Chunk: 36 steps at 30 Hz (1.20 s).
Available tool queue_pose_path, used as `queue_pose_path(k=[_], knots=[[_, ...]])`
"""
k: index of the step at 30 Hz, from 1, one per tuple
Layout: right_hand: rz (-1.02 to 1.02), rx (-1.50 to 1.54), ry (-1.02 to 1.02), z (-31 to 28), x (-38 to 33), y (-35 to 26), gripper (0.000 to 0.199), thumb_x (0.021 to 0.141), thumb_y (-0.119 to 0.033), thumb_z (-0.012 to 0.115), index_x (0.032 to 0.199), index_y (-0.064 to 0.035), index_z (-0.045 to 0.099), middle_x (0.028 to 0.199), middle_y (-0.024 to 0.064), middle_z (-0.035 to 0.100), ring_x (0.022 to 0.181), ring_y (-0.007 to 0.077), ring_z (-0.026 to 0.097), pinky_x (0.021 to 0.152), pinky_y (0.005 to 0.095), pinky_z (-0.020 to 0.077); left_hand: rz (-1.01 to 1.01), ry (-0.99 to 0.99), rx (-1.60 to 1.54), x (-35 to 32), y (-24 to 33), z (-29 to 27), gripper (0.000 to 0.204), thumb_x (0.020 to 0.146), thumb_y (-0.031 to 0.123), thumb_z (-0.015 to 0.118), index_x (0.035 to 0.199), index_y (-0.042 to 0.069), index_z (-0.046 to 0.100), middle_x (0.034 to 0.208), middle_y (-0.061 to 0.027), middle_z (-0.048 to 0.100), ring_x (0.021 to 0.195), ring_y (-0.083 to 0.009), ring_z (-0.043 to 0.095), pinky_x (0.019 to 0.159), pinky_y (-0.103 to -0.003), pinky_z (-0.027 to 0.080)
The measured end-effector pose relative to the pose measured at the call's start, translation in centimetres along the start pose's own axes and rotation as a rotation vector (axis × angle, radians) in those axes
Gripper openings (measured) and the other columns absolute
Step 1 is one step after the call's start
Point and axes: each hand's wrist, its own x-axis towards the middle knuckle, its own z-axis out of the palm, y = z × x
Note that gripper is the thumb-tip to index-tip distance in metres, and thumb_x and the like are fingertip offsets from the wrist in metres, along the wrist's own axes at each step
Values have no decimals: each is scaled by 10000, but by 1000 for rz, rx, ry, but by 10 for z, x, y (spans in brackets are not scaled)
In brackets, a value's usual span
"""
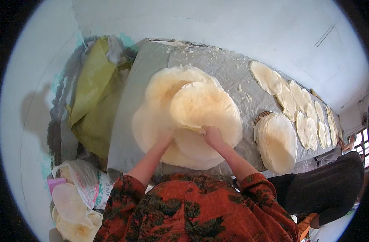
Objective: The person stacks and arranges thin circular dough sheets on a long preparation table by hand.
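Observation:
A wide pile of thin, pale round flatbreads (152, 117) lies on the grey-covered table in front of me. On top is a smaller round flatbread (204, 103), its near edge lifted or folded into a thick rim. My right hand (212, 136) is closed on that near edge, fingertips pinching it. My left hand (166, 136) is at the left end of the same edge, low over the pile. Its fingers are hazy, so whether they grip the bread cannot be made out.
Right of the pile, more flatbreads (277, 143) are stacked on a round woven base. Several thin dough sheets (307, 131) lie farther right, near a person in dark clothing (321, 189). Yellow-green cloth (92, 84) hangs at the left, above a plastic bag (79, 177) and loose flatbreads (71, 205).

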Motion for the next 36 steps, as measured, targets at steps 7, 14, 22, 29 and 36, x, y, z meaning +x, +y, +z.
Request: queue_pose_path(k=[7,14,22,29,36], knots=[[59,129,-132,-26,9,2,224,729,-132,592,943,-92,643,793,191,630,779,336,617,706,435,474,-246,-515,-703,-17,23,-12,273,848,182,468,1055,13,524,975,-145,589,808,-308,612,714,-479,519],[-90,-228,228,12,-49,-77,226,779,-216,588,946,-70,629,927,170,615,887,298,594,801,405,460,-321,-575,-1144,-32,30,-8,362,875,257,378,1083,-15,496,1026,-176,565,978,-355,555,844,-594,435],[114,-34,109,-192,102,6,154,733,-145,549,801,-67,663,802,181,638,795,351,620,704,441,484,-252,-626,-1021,-47,42,-2,351,849,356,521,1031,63,454,1085,-144,511,966,-300,525,752,-599,465],[-135,-303,253,-212,65,-50,198,728,-76,476,847,-133,624,732,125,615,709,315,604,628,426,475,40,121,-269,-8,-20,10,242,792,172,599,956,28,495,931,-115,529,700,-193,530,515,-339,434],[-54,-170,-55,-9,11,12,174,732,-121,528,874,-135,628,766,142,627,752,321,607,659,427,479,-254,-362,-702,-25,46,0,233,790,116,565,991,17,500,899,-118,567,669,-205,594,509,-331,504]])
